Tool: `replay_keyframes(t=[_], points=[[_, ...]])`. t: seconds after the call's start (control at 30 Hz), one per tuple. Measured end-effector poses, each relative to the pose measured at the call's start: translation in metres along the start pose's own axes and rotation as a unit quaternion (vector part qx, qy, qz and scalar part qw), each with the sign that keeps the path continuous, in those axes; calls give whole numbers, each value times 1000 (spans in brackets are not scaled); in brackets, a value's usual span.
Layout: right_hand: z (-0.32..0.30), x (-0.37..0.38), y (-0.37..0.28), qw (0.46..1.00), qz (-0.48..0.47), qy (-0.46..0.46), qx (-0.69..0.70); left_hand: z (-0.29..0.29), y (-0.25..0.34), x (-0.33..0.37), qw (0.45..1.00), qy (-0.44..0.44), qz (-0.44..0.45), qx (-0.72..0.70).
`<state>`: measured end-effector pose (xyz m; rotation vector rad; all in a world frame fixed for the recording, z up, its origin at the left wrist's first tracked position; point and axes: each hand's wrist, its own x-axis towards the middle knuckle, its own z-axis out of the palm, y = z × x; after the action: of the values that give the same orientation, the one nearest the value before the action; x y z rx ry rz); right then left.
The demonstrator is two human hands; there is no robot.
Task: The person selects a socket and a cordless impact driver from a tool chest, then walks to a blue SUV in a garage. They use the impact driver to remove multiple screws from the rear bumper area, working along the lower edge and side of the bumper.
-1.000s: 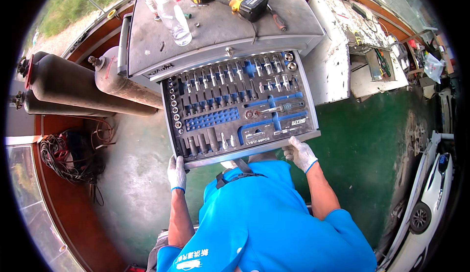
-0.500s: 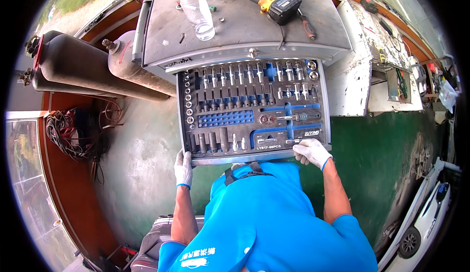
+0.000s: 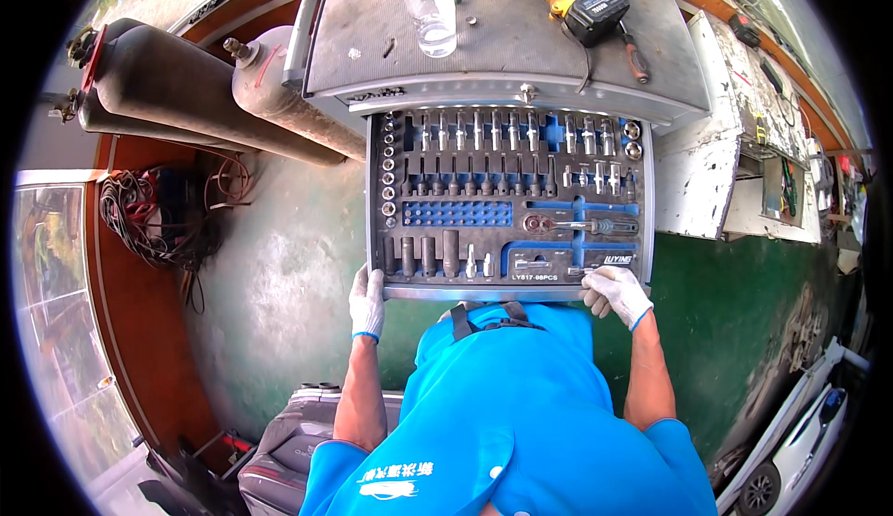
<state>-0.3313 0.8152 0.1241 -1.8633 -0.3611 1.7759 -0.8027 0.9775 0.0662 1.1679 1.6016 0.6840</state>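
White lettering (image 3: 618, 259) inside open tool drawer (image 3: 484, 293)

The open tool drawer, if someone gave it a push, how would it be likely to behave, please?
The drawer would probably feel heavy for its size, being packed with metal-looking sockets. It would likely slide rather than swing, since it protrudes squarely from the grey cabinet. The sockets seem unlikely to roll much, as they sit in fitted recesses.
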Motion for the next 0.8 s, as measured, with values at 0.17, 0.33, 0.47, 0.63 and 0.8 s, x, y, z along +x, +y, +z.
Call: replay_keyframes(t=[0.17, 0.33, 0.47, 0.63, 0.8], points=[[0, 2, 0, 1000, -2, 12, -12, -1, 4, 1, 992, 28, -8, 122], [-2, 3, 1, 1000, 0, 12, -4, 21, 53, -4, 871, 218, 168, 406], [-5, 7, 0, 1000, 9, 3, -11, 74, 122, 6, 888, 136, 271, 345], [-7, 7, -7, 1000, 26, -8, -11, 162, 146, 58, 883, 72, 275, 373], [-6, 5, -10, 1000, 21, 5, -9, 214, 140, 88, 839, 18, 212, 501]])
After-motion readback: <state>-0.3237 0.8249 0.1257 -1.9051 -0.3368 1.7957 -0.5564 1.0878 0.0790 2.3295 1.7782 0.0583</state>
